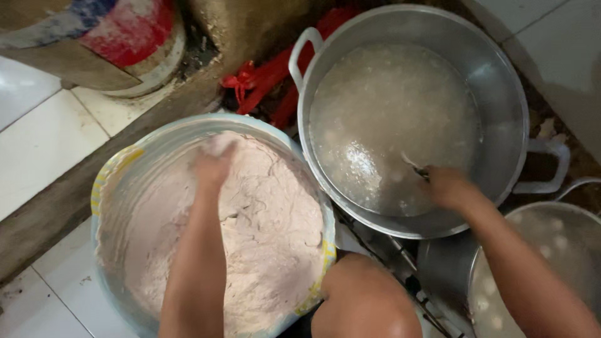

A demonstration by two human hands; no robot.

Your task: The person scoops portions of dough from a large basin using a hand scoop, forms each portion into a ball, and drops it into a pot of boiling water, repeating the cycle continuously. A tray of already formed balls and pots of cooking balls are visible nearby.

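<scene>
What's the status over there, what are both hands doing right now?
Left hand in the pale paste, closed on a lump. Right hand over the big metal pot of cloudy water, gripping a utensil. Nothing between the hands and the containers.

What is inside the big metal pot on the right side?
The metal pot holds cloudy, foamy liquid. The right hand dips a utensil into it; anything under the surface is hidden.

Left hand point(213, 164) digs into paste basin point(109, 181); right hand point(446, 186) dips utensil point(414, 166) into pot point(501, 81).
</scene>
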